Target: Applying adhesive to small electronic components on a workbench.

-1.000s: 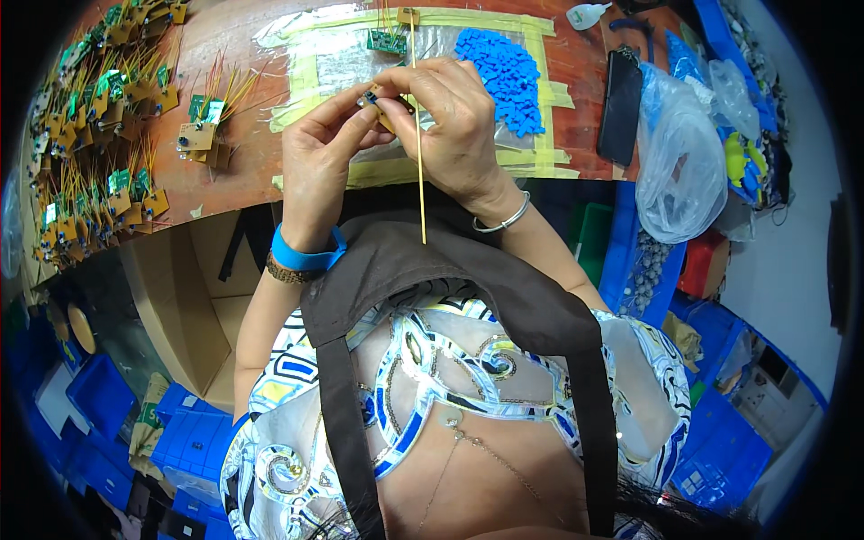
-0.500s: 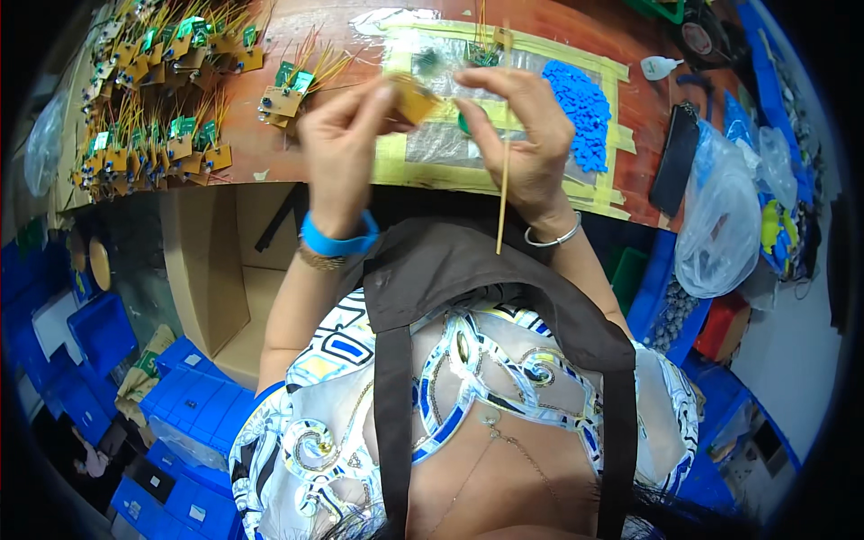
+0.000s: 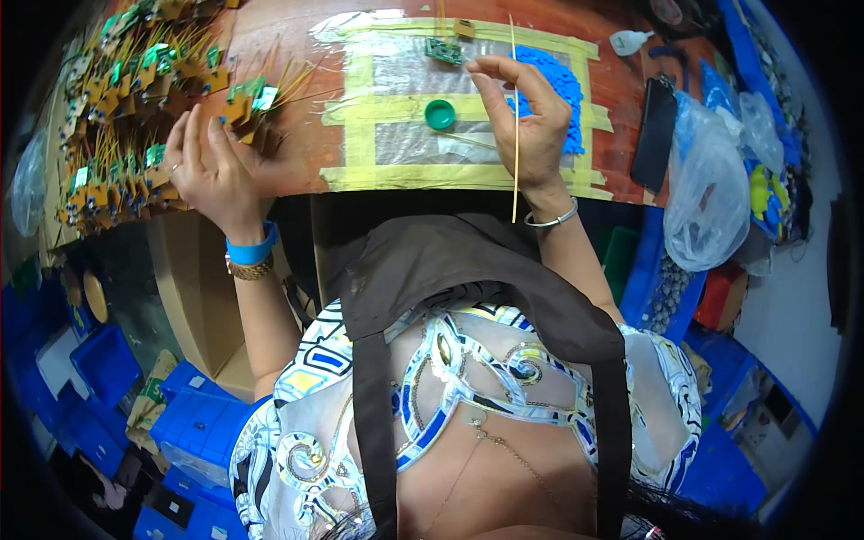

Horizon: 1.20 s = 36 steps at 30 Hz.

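Observation:
My left hand (image 3: pixel 213 175) is at the left side of the table, beside a group of wired circuit boards (image 3: pixel 250 106). Its fingers are spread and I see nothing held in them. Over the taped plastic mat (image 3: pixel 360 85), my right hand (image 3: pixel 533 121) grips a thin wooden stick (image 3: pixel 515 184), which points toward me. A small green cap (image 3: pixel 439 114) sits on the mat left of that hand. Beyond the cap lies a green circuit board (image 3: pixel 443 50). A heap of small blue pieces (image 3: pixel 562 85) is partly hidden behind my right hand.
Rows of wired boards (image 3: pixel 108 175) cover the table's left end. Rightward are a white squeeze bottle (image 3: pixel 628 41), a black flat case (image 3: pixel 654 135) and clear plastic bags (image 3: pixel 711 198). An open cardboard box (image 3: pixel 193 297) stands below the front edge.
My left hand has swung left from the mat to the wired boards, and the brown board it held is no longer between its fingers. The right hand still holds the stick.

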Each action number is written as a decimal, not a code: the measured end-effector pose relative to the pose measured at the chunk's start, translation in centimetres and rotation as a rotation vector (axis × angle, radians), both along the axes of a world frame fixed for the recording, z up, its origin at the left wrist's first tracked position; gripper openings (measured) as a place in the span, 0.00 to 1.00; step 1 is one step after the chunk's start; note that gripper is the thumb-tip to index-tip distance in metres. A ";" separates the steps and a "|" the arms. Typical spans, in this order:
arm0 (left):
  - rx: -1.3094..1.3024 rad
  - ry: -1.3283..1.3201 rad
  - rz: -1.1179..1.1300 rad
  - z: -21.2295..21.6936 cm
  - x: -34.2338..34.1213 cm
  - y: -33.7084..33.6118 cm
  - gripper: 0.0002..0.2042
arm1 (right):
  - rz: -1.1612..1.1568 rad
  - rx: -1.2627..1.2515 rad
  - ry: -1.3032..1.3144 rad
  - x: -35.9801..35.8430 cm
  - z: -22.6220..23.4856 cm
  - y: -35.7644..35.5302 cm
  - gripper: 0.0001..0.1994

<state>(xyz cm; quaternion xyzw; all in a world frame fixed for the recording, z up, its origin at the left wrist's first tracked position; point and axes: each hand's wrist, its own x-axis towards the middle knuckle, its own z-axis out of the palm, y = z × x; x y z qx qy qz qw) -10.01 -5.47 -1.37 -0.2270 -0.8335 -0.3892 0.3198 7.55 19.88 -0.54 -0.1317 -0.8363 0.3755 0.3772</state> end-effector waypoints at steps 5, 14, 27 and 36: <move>-0.152 0.030 -0.437 1.7 4.2 8.0 0.12 | 0.049 -0.165 -0.003 0.9 0.0 -0.1 0.11; -0.574 0.041 -0.724 -2.1 2.3 16.7 0.13 | 0.064 -0.434 -0.024 3.7 0.0 -0.9 0.21; 0.561 -0.837 -0.633 -1.6 4.2 8.8 0.11 | 0.279 -0.431 -0.147 3.2 -1.4 -1.4 0.23; 0.587 -0.707 -0.623 -2.1 5.7 9.0 0.11 | 0.222 -0.209 -0.150 3.0 -2.3 -1.4 0.23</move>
